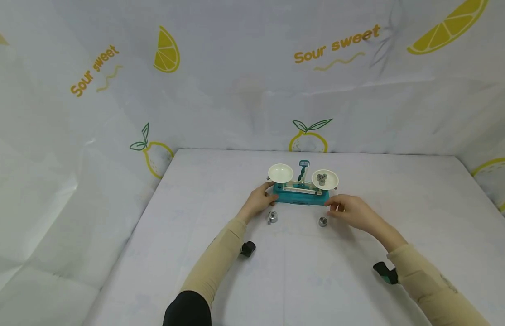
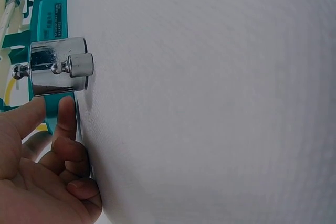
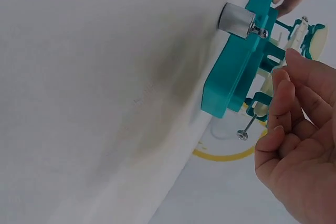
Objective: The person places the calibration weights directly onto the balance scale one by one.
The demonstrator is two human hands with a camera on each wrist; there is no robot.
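Observation:
A teal balance scale (image 1: 300,198) with two white pans stands toward the back of the table. Several small metal weights (image 1: 322,179) sit in its right pan (image 1: 334,183); the left pan (image 1: 281,173) holds nothing. With thumb and fingers, my left hand (image 1: 258,200) grips the left end of the base. My right hand (image 1: 354,211) is by the right end, fingers loosely curled and holding nothing; contact with the base is unclear. In front of the scale at left stand a large knobbed weight (image 2: 44,66) and a smaller weight (image 2: 81,64). Another weight (image 3: 236,20) stands at front right.
The white-covered table (image 1: 301,280) reaches back to a hanging sheet (image 1: 244,90) printed with lemons and lettering. Black wrist devices (image 1: 248,249) stick out from both forearms.

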